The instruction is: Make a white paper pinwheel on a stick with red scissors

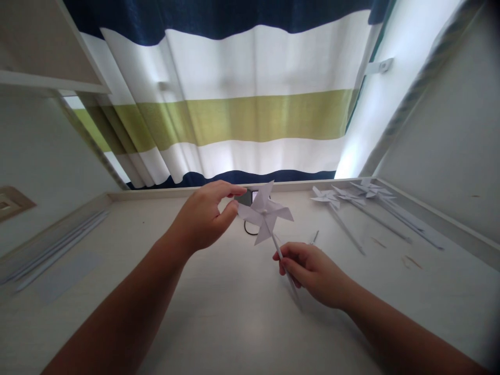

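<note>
A white paper pinwheel (264, 211) on a thin white stick is held up over the pale table (219, 312). My right hand (310, 271) is closed round the stick a little below the wheel. My left hand (205, 216) pinches the tip of the pinwheel's left blade between thumb and forefinger. The wheel faces me, tilted slightly.
Three finished paper pinwheels (351, 200) lie on the table at the back right. A small pin or nail (314, 238) lies near my right hand. Rolled paper sticks (54, 247) rest along the left edge. A dark device with a cable (246, 200) sits behind the pinwheel, below a striped curtain (250, 114).
</note>
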Action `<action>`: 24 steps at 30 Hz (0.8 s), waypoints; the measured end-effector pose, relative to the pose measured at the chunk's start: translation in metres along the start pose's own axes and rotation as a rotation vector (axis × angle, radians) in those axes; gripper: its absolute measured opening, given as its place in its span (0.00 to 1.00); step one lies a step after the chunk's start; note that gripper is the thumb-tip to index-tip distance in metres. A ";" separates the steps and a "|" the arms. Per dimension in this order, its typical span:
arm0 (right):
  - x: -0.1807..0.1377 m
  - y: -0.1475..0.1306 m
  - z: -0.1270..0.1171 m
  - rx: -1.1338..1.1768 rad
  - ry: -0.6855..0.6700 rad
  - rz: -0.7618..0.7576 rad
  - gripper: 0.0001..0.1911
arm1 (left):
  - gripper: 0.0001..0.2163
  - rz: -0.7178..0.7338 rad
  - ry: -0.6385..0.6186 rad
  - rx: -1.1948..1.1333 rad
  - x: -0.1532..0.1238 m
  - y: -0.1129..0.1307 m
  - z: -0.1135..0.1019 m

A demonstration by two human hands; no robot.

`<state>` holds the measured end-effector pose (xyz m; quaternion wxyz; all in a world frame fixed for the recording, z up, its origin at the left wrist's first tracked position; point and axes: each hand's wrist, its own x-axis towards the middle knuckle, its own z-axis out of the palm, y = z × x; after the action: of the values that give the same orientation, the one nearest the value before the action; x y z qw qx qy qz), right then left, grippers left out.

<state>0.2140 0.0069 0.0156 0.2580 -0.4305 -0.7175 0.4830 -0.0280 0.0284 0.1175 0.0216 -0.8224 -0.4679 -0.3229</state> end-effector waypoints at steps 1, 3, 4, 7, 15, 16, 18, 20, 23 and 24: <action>0.001 0.001 0.000 0.016 0.001 0.003 0.09 | 0.14 -0.001 -0.031 0.018 0.000 0.001 0.001; 0.002 0.002 0.000 0.046 0.005 0.006 0.09 | 0.14 0.002 -0.082 0.054 -0.001 0.002 0.003; 0.003 0.003 0.001 0.058 0.006 0.007 0.09 | 0.14 0.003 -0.101 0.072 -0.001 0.003 0.004; 0.004 0.005 0.000 0.075 0.011 0.010 0.09 | 0.14 -0.009 -0.146 0.118 -0.002 0.005 0.007; 0.004 0.003 0.001 0.085 0.025 0.006 0.08 | 0.13 -0.030 -0.244 0.118 -0.005 0.008 0.011; 0.004 0.003 0.001 0.096 0.026 0.007 0.08 | 0.13 -0.033 -0.258 0.114 -0.005 0.009 0.011; 0.004 0.002 0.001 0.117 0.024 0.006 0.08 | 0.13 -0.036 -0.287 0.110 -0.006 0.013 0.012; 0.004 0.003 0.001 0.130 0.023 0.002 0.08 | 0.13 -0.026 -0.323 0.096 -0.006 0.017 0.013; 0.004 0.003 0.001 0.139 0.019 -0.002 0.08 | 0.13 -0.005 -0.370 0.071 -0.009 0.022 0.015; 0.004 0.003 0.001 0.143 0.017 -0.003 0.07 | 0.13 -0.005 -0.382 0.065 -0.009 0.023 0.016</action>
<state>0.2126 0.0110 0.0120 0.2950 -0.4141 -0.6797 0.5287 -0.0050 0.0137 0.1059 -0.0417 -0.8665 -0.4758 -0.1455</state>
